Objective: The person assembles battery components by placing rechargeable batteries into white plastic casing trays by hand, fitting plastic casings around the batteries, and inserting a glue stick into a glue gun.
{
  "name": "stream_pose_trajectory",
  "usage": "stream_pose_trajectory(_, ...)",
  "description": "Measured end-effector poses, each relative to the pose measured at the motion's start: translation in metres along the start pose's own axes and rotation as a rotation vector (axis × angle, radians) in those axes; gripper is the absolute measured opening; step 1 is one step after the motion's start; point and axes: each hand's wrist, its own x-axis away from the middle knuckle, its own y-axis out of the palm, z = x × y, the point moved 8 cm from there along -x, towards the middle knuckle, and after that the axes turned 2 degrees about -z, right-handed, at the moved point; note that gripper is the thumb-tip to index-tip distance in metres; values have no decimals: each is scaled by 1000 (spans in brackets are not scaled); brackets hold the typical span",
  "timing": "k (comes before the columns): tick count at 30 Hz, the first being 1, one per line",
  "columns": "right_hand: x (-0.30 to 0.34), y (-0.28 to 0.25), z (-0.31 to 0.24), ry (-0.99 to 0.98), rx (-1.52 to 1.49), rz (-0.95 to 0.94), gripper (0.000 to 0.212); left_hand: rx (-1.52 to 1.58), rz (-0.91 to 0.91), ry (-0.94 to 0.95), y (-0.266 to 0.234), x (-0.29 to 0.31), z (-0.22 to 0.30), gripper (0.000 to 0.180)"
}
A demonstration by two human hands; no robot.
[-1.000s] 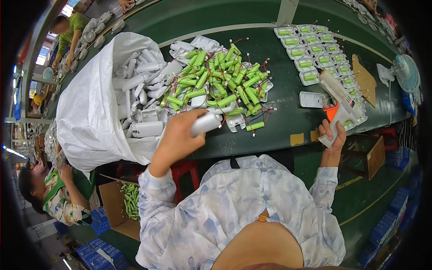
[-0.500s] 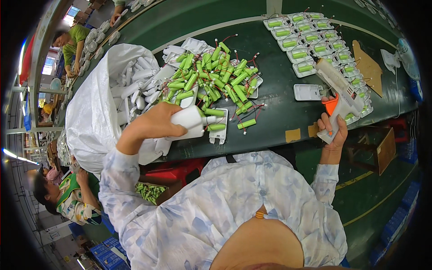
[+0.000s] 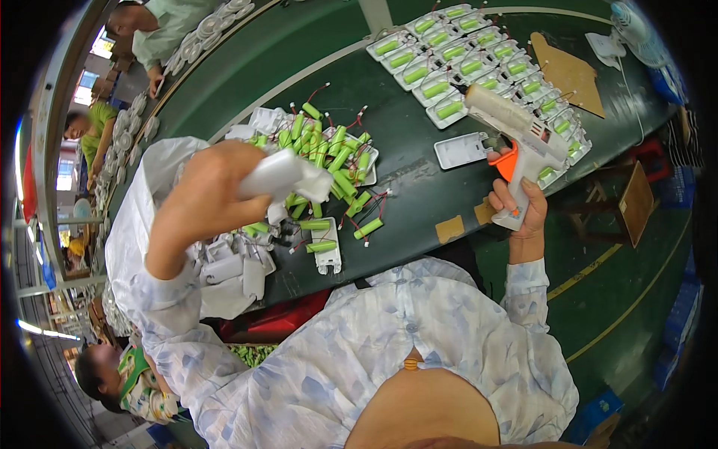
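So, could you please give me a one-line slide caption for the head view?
Left hand lifts a white plastic casing above green cylindrical cells; right hand grips a glue gun.

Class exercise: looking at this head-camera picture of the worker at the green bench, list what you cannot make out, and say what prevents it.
- Head view: the white plastic piece in the left hand is motion-blurred; its shape is unclear.
- Head view: the grip of the glue gun is covered by the right hand.
- Head view: the white bag contents are partly hidden by the raised left forearm.
- Head view: wires on the green cells are too small to trace.
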Motion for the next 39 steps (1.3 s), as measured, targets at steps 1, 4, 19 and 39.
stream_pose_trajectory(1, 1, 0, -1, -16, 9, 14, 60, -48, 15, 123, 10, -14, 13, 22)
stream_pose_trajectory(4, 4, -2, -4, -35, 36, 86, 60, -138, -12, 444, 38, -68, 50, 24)
stream_pose_trajectory(19, 1, 1, -6, -54, 45, 125, 63, 1, -182, 621, 87, -131, 60, 36)
stream_pose_trajectory(39, 34, 17, -28, -201, 209, 115, 64, -144, -150, 1240, 154, -112, 152, 8)
